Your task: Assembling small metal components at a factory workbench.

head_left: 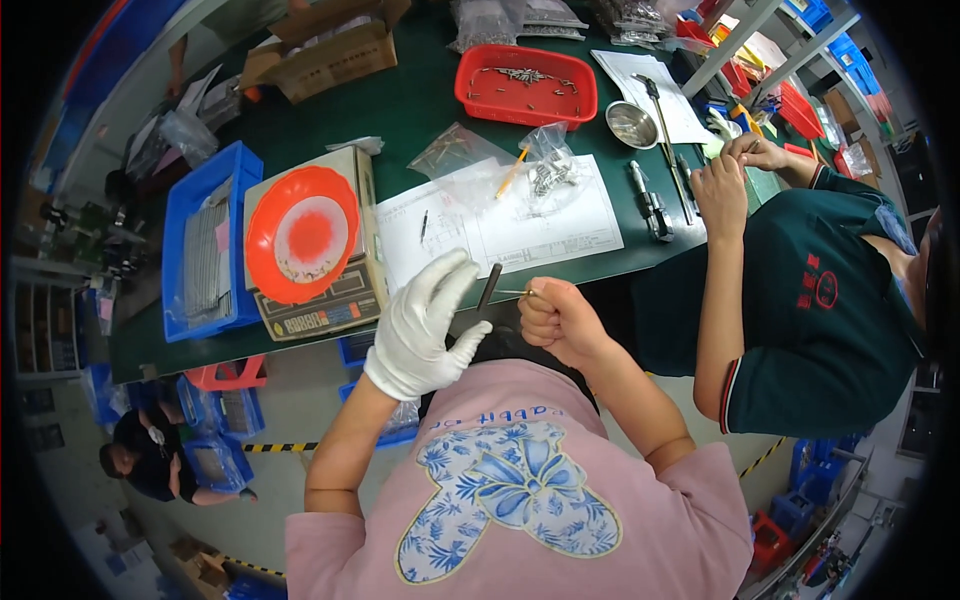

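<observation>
While hands flank a rod, a red tray holds metal pieces

A slim, straight dark rod is slanting, upper end rightward, beside the fingers of the gloved left hand, while a thin brassy pin is jutting leftward from the bare right hand, its tip perhaps touching the rod.

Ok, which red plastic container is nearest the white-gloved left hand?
The round orange-red plastic dish, on the brown cardboard box; the rectangular red plastic tray lies farther back.
</observation>
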Action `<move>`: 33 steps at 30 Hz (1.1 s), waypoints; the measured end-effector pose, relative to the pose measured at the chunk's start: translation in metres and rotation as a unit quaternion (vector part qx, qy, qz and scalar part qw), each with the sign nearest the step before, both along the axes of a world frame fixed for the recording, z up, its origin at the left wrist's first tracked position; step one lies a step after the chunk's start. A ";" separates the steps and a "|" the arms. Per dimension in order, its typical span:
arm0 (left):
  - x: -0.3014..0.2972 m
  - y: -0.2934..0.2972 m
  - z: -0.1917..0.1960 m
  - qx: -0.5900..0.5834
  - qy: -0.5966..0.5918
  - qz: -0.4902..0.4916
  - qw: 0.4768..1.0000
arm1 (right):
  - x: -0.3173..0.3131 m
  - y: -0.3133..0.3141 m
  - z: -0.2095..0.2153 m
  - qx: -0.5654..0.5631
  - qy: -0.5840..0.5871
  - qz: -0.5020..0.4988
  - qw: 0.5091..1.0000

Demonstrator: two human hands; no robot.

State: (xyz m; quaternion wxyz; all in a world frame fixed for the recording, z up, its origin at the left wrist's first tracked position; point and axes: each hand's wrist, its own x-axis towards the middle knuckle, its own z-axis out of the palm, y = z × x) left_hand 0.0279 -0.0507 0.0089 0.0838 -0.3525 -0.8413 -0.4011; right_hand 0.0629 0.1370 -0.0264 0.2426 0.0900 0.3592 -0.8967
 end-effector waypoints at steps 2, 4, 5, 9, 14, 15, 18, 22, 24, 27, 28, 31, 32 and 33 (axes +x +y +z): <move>-0.009 -0.005 0.003 -0.075 0.158 -0.034 0.984 | -0.003 0.003 0.004 -0.035 -0.047 0.042 0.997; -0.013 -0.005 0.004 -0.095 0.176 -0.059 0.978 | -0.001 -0.001 0.000 -0.082 -0.075 0.078 0.991; -0.015 -0.004 0.004 -0.113 0.195 -0.087 0.970 | -0.001 -0.003 -0.001 -0.128 -0.101 0.110 0.981; -0.016 -0.009 -0.006 -0.136 0.181 -0.092 0.970 | 0.005 -0.018 0.007 -0.030 -0.042 0.048 0.998; -0.008 0.001 -0.010 0.084 -0.424 0.023 0.902 | -0.001 -0.012 0.007 0.582 0.532 -0.092 0.608; -0.009 0.002 -0.006 0.125 -0.690 0.048 0.711 | -0.003 -0.009 0.008 0.583 0.532 -0.091 0.607; -0.004 0.005 -0.013 0.205 -0.647 0.036 0.733 | -0.005 -0.007 0.004 0.614 0.513 -0.069 0.596; 0.004 0.010 -0.020 0.281 -0.573 0.064 0.767 | 0.001 -0.009 -0.008 0.492 0.355 -0.039 0.794; 0.005 0.008 -0.023 0.284 -0.581 0.058 0.761 | 0.000 -0.010 -0.007 0.508 0.372 -0.043 0.776; 0.004 0.004 -0.022 0.285 -0.628 0.060 0.722 | -0.005 -0.009 -0.002 0.555 0.469 -0.074 0.683; 0.003 0.003 -0.021 0.283 -0.665 0.068 0.687 | -0.005 -0.010 -0.002 0.555 0.469 -0.073 0.683; 0.006 0.005 -0.024 0.292 -0.657 0.096 0.689 | -0.003 -0.010 -0.003 0.523 0.430 -0.062 0.733; 0.008 0.006 -0.026 0.292 -0.657 0.096 0.689 | -0.002 -0.008 -0.008 0.538 0.398 -0.036 0.742; 0.009 0.007 -0.027 0.293 -0.636 0.090 0.708 | -0.002 -0.007 -0.011 0.551 0.366 -0.011 0.750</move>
